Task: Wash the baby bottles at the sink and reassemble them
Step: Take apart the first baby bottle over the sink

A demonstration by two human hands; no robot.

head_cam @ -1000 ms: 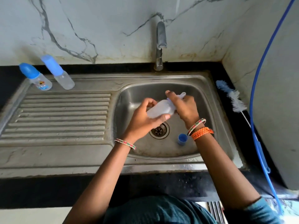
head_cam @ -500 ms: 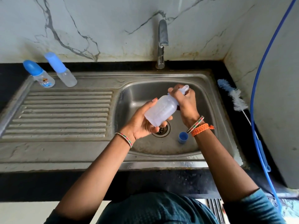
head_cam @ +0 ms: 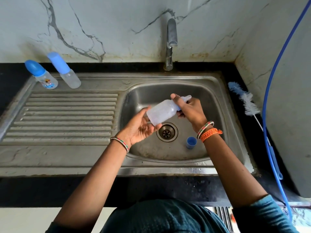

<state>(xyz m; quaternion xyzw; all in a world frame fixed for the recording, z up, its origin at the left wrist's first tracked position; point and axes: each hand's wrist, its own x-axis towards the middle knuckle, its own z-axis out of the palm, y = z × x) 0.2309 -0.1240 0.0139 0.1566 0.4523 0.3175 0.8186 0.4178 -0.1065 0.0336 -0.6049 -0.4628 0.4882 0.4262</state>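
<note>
A translucent baby bottle point(head_cam: 160, 111) with its teat fitted is held over the steel sink basin point(head_cam: 213, 105), tilted with the teat up to the right. My right hand point(head_cam: 188, 110) grips the collar and teat end. My left hand point(head_cam: 140, 126) lies under the bottle's base with fingers loosely spread, palm up, touching it. A blue cap point(head_cam: 191, 142) stands on the basin floor right of the drain point(head_cam: 167, 132). Two capped bottles stand at the back left of the drainboard: a printed one point(head_cam: 44, 78) and a plain one point(head_cam: 67, 73).
The tap point(head_cam: 170, 42) rises behind the basin with no water running. A blue-and-white bottle brush point(head_cam: 244, 100) lies on the black counter to the right, beside a blue hose point(head_cam: 269, 101). The ribbed drainboard point(head_cam: 64, 115) stretches to the left.
My left hand has loosened from gripping the bottle body to lying open under its base. The bottle was lifted a little and tilted more upright; my right hand kept its hold at the teat.
</note>
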